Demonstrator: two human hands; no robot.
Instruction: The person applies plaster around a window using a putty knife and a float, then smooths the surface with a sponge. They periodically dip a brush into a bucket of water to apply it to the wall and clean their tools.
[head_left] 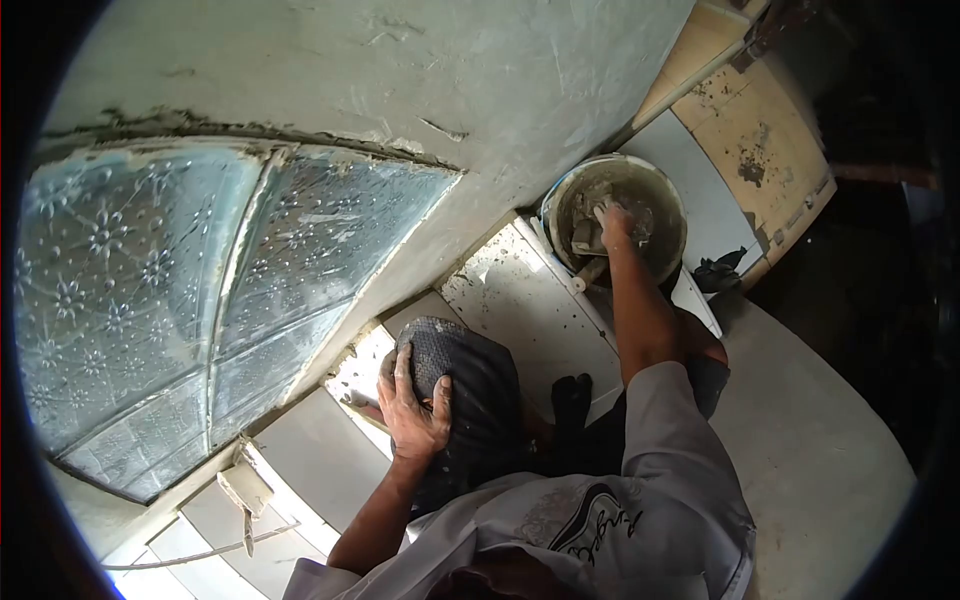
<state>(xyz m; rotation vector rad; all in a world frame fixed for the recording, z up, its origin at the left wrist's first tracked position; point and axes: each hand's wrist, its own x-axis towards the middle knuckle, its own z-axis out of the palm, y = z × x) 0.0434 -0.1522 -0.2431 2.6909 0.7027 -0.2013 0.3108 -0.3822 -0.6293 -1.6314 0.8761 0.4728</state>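
Note:
My right hand (613, 222) reaches down into a round bucket (672, 205) that has grey, wet-looking material inside. Its fingers are curled near a greyish piece in the bucket, and I cannot make out what they grip. Beside that hand, a tool handle (590, 273) sticks out over the bucket's near rim. My left hand (413, 410) lies with its fingers apart on my bent knee (445, 352), which is covered by dark, dusty trousers. Whitish residue coats its fingers.
Patterned glass window panes (110, 270) fill the left, under a rough grey plastered wall (470, 60). White tiles (530, 300) spotted with splatter run along the wall. A flat tool (246, 488) with a handle lies lower left. Black crumpled material (718, 270) sits right of the bucket.

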